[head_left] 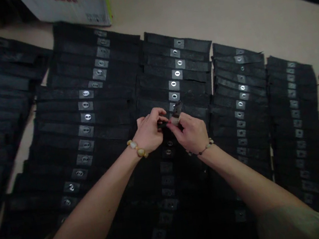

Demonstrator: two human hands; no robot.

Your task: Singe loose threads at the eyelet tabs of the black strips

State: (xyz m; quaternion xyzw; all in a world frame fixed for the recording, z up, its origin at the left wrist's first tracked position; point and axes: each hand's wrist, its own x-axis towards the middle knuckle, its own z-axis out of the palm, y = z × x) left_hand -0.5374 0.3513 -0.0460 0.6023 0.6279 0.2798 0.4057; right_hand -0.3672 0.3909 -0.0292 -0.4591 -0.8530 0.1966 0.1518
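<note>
While right hand grips dark-tipped object, left hand pinches thin strip above flat black panels.

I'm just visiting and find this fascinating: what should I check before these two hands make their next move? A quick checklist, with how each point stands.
1. Left hand close beside the right hand: ok.
2. Dark-tipped item gripped in the right hand: ok.
3. Left fingers' hold on the dark bit between the hands: cannot tell, too small and dim.
4. Black pieces laid in overlapping columns: ok.
5. White box away from both hands: ok.
</note>
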